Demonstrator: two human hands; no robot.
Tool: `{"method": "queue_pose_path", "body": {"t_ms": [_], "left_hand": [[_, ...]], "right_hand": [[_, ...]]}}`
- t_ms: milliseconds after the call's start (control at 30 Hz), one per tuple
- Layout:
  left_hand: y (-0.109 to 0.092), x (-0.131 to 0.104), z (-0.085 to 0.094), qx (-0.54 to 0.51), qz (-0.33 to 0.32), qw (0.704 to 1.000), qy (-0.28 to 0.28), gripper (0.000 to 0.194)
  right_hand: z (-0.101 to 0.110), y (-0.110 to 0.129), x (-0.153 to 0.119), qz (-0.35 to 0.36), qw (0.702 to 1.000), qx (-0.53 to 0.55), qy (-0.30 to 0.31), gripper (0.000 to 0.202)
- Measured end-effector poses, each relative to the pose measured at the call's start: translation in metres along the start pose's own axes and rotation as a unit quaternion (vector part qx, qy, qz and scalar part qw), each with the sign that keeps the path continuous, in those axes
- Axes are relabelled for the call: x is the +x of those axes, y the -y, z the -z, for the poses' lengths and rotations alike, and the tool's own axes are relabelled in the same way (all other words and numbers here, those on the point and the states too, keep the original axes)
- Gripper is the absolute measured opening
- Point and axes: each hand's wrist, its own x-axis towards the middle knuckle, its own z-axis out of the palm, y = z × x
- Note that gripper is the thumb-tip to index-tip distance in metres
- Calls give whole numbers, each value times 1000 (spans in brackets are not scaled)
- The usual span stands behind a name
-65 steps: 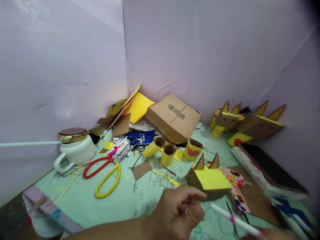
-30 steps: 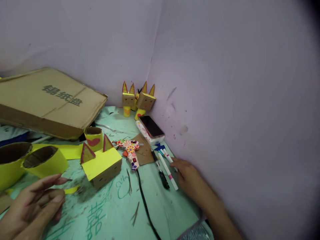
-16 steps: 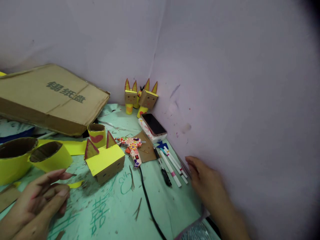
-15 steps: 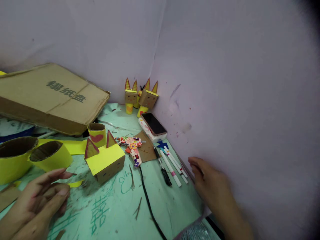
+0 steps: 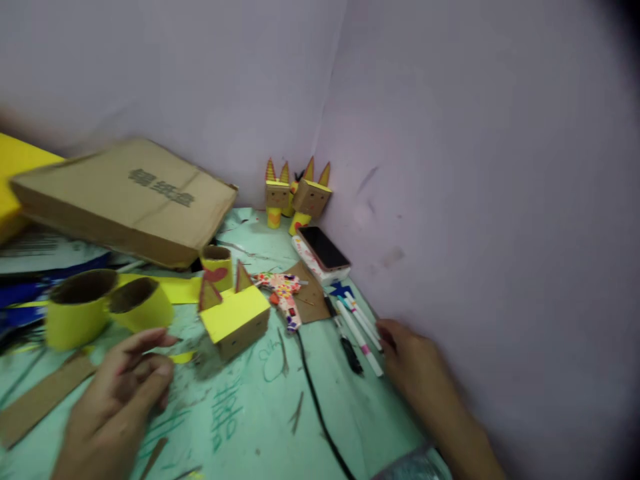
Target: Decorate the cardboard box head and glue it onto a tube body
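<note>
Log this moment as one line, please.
left hand: half-curled, near eared cardboard box | right hand: beside white markers , contact unclear | glue gun: between box and markers

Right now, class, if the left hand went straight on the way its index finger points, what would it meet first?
The left hand would probably meet the eared, yellow-topped box, though the hand's height is unclear.

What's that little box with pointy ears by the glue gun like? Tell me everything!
The box looks like brown cardboard with a bright yellow top. Two pointed ears with reddish edges stand up along its back edge, and one side has small dark dots. It sits at an angle on the green table, in front of the heart tube. The left hand is near, not touching it.
</note>
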Motion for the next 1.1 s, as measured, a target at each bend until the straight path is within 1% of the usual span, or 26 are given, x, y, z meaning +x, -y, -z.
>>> {"method": "queue_pose_path", "body": {"t_ms": [67,133,267,367,467,533,633,700,767,867,1000,1100], "left_hand": [[-1,-3,0,-21,6,998,56,42],[0,-4,0,-45,-6,997,69,42],[7,-3,2,-69,-23,995,74,44],[11,-2,4,-67,-23,993,90,41],[13,-1,5,-67,-26,992,105,38],[14,-1,5,-70,-21,992,100,39],[13,-2,5,-80,-16,993,89,42],[11,-3,4,-80,-14,993,90,42],[10,-3,4,-77,-12,993,91,40],[10,-3,4,-76,-17,992,99,37],[17,0,5,-75,-17,991,110,39],[21,2,6,-63,-18,990,124,36]], "right_hand": [[-7,-3,3,-14,999,-42,0,32],[-11,-5,7,-22,997,-75,8,31],[-11,-1,13,-44,991,-116,58,24],[-9,2,16,-51,989,-121,76,24],[-10,-1,19,-46,989,-119,78,27],[-12,-4,19,-47,989,-115,77,28],[-14,-7,20,-39,991,-112,54,29],[-15,-8,19,-24,993,-114,32,26],[-16,-9,18,-17,993,-115,23,23],[-17,-9,17,-23,992,-119,38,24],[-15,-5,20,-24,992,-117,37,25],[-10,0,22,-43,992,-102,62,23]]}}
